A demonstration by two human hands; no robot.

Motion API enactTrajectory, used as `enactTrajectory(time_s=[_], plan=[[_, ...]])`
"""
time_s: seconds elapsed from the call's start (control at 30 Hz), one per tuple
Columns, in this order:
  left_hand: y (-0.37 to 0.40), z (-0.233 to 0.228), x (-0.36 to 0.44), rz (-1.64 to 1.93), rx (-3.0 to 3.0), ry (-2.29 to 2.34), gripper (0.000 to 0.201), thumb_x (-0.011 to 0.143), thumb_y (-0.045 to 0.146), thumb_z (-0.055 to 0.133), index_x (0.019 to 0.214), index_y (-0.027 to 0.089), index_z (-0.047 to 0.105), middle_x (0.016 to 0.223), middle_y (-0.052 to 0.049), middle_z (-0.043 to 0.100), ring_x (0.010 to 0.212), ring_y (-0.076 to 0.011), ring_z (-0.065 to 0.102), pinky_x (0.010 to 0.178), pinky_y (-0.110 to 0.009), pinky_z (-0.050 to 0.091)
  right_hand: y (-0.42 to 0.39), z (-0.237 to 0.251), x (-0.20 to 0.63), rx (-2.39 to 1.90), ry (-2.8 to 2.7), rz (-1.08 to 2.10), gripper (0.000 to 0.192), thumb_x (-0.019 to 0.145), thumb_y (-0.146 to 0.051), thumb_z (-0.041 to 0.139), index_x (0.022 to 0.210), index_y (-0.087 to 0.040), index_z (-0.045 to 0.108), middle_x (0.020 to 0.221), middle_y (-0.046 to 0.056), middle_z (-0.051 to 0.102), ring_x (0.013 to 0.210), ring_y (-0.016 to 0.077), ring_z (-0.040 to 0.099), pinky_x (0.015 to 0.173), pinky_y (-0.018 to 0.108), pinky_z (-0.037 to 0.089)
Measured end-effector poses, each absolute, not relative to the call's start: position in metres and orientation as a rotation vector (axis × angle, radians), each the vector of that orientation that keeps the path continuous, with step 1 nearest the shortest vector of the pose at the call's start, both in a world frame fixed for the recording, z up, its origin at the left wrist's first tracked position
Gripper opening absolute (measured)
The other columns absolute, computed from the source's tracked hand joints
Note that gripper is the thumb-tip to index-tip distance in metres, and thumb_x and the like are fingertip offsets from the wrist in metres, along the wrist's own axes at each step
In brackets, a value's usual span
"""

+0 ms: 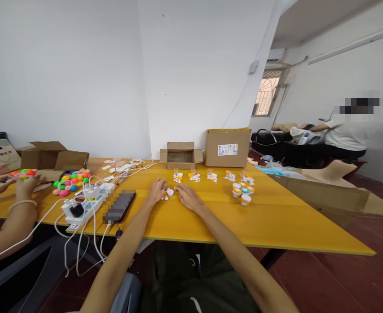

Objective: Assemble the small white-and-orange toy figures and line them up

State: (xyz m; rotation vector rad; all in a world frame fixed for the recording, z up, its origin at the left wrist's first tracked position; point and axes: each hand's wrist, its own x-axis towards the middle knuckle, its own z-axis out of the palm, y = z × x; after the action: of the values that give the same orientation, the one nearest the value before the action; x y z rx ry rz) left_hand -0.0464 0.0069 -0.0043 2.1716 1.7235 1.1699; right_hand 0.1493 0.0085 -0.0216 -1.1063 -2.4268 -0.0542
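Note:
Over the yellow table (276, 217), my left hand (158, 192) is closed, its fingers curled down near the tabletop. Whatever it holds is hidden. Just to its right, my right hand (189, 198) has its fingers drawn together, with something tiny and pale at the tips that I cannot make out. A round white plastic piece (170, 191) lies between the two hands, with small white and orange bits (165, 198) beside it. Behind them runs a row of little heaps of white and orange parts (195, 177), some with clear cups (210, 172).
Several capped round pieces (245, 199) stand grouped at right. An open small carton (181, 156) and a larger box (228, 148) sit behind. Left are a phone (122, 208), a power strip (91, 206) with cables, colourful balls (70, 182) and a co-worker's hands (24, 184). Another person sits far right.

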Motion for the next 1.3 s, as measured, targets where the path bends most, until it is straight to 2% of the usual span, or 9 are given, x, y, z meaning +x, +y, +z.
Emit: enactTrajectory(time_s=[0.2,0.33,0.57,0.93,1.13,1.3], plan=[[0.007,-0.005,-0.046,1.153,2.125,1.729,0.03,0.083,0.026,0.066,0.113,0.023,0.066,0.11,-0.007,0.066,0.109,-0.0241,0.063,0.097,-0.038,0.05,0.007,-0.021,0.152,-1.113,-2.405,-0.063,0.03,0.093,-0.012,0.045,0.114,-0.023,0.064,0.119,0.01,0.063,0.104,0.0216,0.06,0.092,0.034,0.05],[0.01,-0.009,-0.048,1.139,2.103,1.741,0.037,0.079,0.029,0.073,0.114,0.024,0.065,0.109,-0.006,0.065,0.11,-0.0244,0.063,0.099,-0.038,0.048,0.004,-0.018,0.152,-1.111,-2.39,-0.046,0.029,0.094,-0.013,0.043,0.112,-0.021,0.064,0.117,0.01,0.064,0.105,0.0221,0.059,0.094,0.035,0.049],[0.016,-0.014,-0.051,1.23,2.004,1.768,0.034,0.08,0.03,0.072,0.112,0.022,0.065,0.104,-0.007,0.065,0.104,-0.0233,0.064,0.094,-0.037,0.052,-0.003,-0.015,0.147,-0.891,-2.457,-0.077,0.041,0.094,-0.014,0.046,0.13,-0.029,0.059,0.127,0.008,0.06,0.115,0.0221,0.056,0.1,0.038,0.046],[0.021,-0.017,-0.055,1.255,2.045,1.742,0.028,0.08,0.026,0.071,0.107,0.021,0.064,0.101,-0.007,0.065,0.099,-0.0218,0.065,0.088,-0.036,0.055,-0.002,-0.013,0.147,-0.993,-2.439,-0.113,0.026,0.097,-0.022,0.05,0.119,-0.025,0.064,0.122,0.01,0.063,0.113,0.022,0.056,0.094,0.036,0.047],[0.02,-0.015,-0.056,1.272,2.034,1.842,0.025,0.08,0.026,0.069,0.104,0.021,0.065,0.1,-0.008,0.067,0.101,-0.0248,0.066,0.091,-0.04,0.052,-0.001,-0.015,0.147,-1.022,-2.436,-0.127,0.027,0.099,-0.025,0.048,0.121,-0.026,0.063,0.125,0.009,0.063,0.115,0.0215,0.055,0.094,0.036,0.046],[0.02,-0.014,-0.061,1.229,1.996,1.982,0.025,0.08,0.032,0.07,0.102,0.021,0.065,0.103,-0.011,0.068,0.104,-0.0288,0.064,0.094,-0.044,0.048,-0.001,-0.013,0.147,-1.003,-2.442,-0.106,0.033,0.099,-0.025,0.045,0.128,-0.027,0.06,0.133,0.009,0.061,0.121,0.0212,0.053,0.096,0.037,0.046]])
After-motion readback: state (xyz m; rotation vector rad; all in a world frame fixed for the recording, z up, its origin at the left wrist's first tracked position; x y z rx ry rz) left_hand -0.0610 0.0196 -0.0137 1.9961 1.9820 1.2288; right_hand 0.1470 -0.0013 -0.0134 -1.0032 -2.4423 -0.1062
